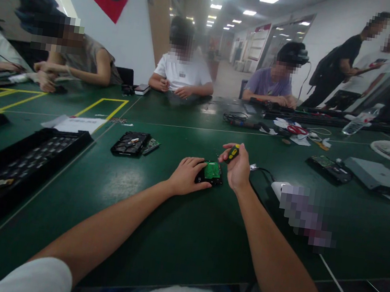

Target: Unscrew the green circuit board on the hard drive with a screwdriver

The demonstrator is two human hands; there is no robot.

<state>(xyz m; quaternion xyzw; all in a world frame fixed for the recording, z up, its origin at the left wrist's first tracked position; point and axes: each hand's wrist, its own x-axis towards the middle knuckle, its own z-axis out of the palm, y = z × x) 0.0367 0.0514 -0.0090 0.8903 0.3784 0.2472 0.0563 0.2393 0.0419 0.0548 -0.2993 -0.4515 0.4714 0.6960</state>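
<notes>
My left hand lies around a small black hard drive with a green circuit board facing up, its fingers along the far edge and thumb at the near edge. The drive rests flat on the dark green table. Just to its right, my right hand is closed around a black-and-yellow screwdriver handle. The screwdriver's tip is too small to make out, so I cannot tell whether it touches the drive.
Left are a black square part, a loose circuit board and a long black tray. Right are a cabled, partly blurred device, another drive, a grey box and a bottle. Several people sit opposite.
</notes>
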